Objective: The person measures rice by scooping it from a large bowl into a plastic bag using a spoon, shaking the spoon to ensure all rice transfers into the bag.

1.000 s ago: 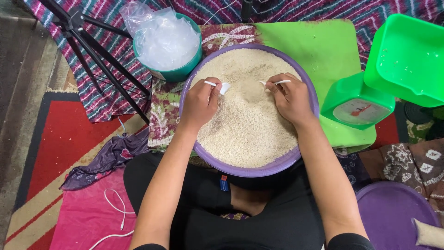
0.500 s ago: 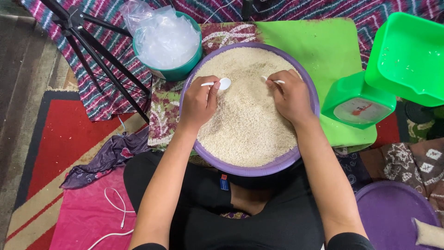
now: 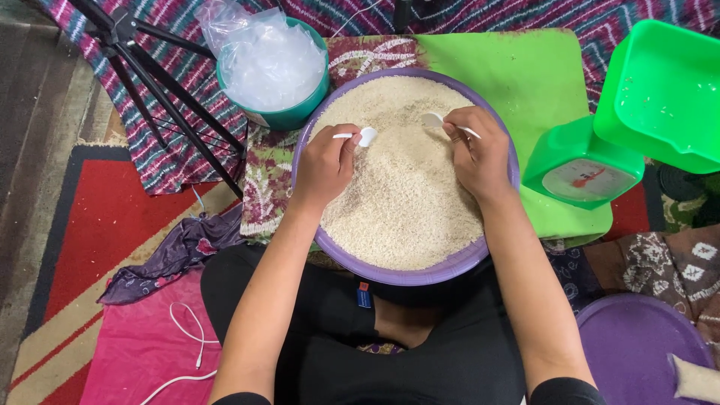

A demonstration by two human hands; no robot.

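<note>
Purple basin (image 3: pixel 341 259) of rice (image 3: pixel 405 202) in lap, on floor mats. Left hand (image 3: pixel 324 166) grips white spoon (image 3: pixel 360 136), right hand (image 3: pixel 480 154) grips second spoon (image 3: pixel 435 120), both over rice. Step likely scooping; next calls for dipping spoons level into grain.

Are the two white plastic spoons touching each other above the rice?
Apart. The head view shows the left spoon and the right spoon with a strip of rice plainly between their bowls.

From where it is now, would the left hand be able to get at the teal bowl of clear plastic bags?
Probably yes: the left hand, holding a white spoon, is close to the teal bowl with nothing between them.
</note>
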